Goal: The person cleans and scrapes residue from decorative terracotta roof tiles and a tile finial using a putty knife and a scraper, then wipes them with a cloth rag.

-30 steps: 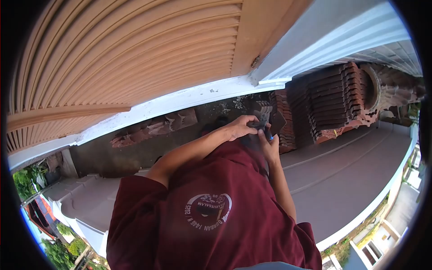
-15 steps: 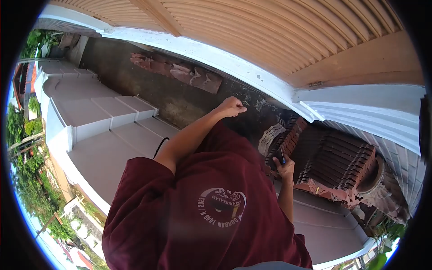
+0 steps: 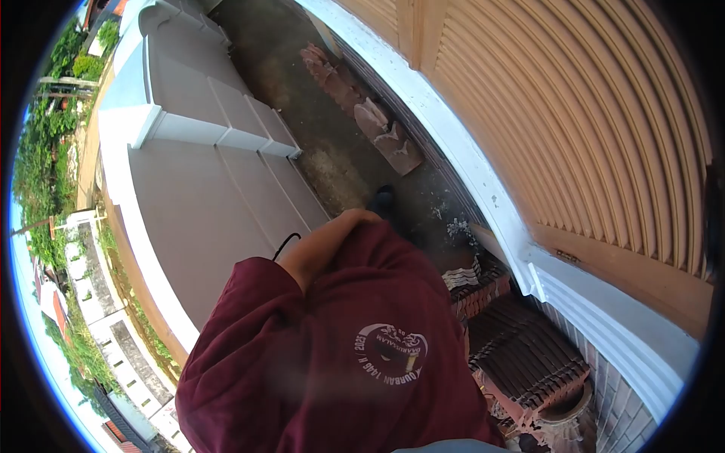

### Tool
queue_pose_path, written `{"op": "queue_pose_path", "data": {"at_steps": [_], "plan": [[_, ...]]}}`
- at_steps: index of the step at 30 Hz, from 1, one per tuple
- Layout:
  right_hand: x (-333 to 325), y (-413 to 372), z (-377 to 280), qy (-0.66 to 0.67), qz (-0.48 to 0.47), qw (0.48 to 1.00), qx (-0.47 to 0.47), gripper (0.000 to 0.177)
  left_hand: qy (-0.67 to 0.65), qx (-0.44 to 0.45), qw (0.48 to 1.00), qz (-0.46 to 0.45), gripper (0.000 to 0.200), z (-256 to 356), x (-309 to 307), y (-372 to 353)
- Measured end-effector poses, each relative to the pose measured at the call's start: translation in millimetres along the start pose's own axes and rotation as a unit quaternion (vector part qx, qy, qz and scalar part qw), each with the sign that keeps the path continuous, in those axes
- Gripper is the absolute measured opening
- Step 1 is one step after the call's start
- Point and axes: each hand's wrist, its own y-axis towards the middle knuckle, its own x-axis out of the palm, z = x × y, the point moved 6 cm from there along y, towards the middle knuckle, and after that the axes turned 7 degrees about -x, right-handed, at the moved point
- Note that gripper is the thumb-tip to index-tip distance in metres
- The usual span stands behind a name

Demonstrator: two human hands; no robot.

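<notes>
My left forearm point(image 3: 332, 243) is bent across the front of my maroon shirt point(image 3: 340, 340). Only the edge of my left hand point(image 3: 368, 216) shows above the shirt; its fingers are hidden. Just beyond it is a dark shoe point(image 3: 383, 199) on the wet-looking concrete floor point(image 3: 332, 170). My right hand is out of sight behind the shirt, so whatever it holds cannot be seen. On that side, nearest the shirt, are stacked dark roof tiles point(image 3: 521, 347) and a smaller stack with pale wavy edges point(image 3: 462, 276).
A row of reddish tiles point(image 3: 362, 113) lies along the base of the wall. A white ledge point(image 3: 453, 143) runs below louvred wooden shutters point(image 3: 559, 121). A low grey parapet point(image 3: 219, 196) borders the left, with greenery point(image 3: 45, 174) beyond. A round pot-like rim point(image 3: 566, 408) stands by the tiles.
The view has turned, swinging the shutters to the right. My left hand, earlier closed and visible, has drawn behind the shirt. My right hand, earlier gripping a blue-handled tool, has left view.
</notes>
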Motion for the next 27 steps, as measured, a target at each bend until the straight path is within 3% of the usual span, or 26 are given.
{"op": "queue_pose_path", "data": {"at_steps": [5,8,14,17,20,25,27], "plan": [[-27.6,0.9,-39.3,-0.048,-0.016,0.998,0.022,0.056,-0.007,0.033,0.998,0.056,0.055,-6.7,-61.6,32.4],[-40.3,5.7,-71.5,-0.073,-0.017,0.997,0.027,0.056,-0.276,0.157,0.943,0.103,0.044,1.0,-111.7,17.1],[-55.6,29.9,-131.7,-0.118,-0.023,0.993,0.018,0.056,0.031,0.048,0.95,0.307,0.056,-4.5,-156.5,-11.5],[-53.9,50.2,-162.4,-0.137,-0.033,0.99,0.003,0.056,0.016,0.027,0.983,0.179,0.06,-38.8,-129.0,54.4],[-54.9,77.1,-186.1,-0.159,-0.047,0.986,-0.018,0.057,-0.014,0.037,0.993,0.113,0.061,-47.0,-97.4,80.4],[-51.7,131.1,-232.8,-0.219,-0.086,0.969,-0.079,0.057,-0.054,0.088,0.994,-0.046,0.06,-10.6,-87.7,8.4],[-51.3,149.6,-251.2,-0.251,-0.098,0.957,-0.107,0.058,-0.032,0.153,0.988,0.015,0.054,18.1,-112.1,-17.6]]}}
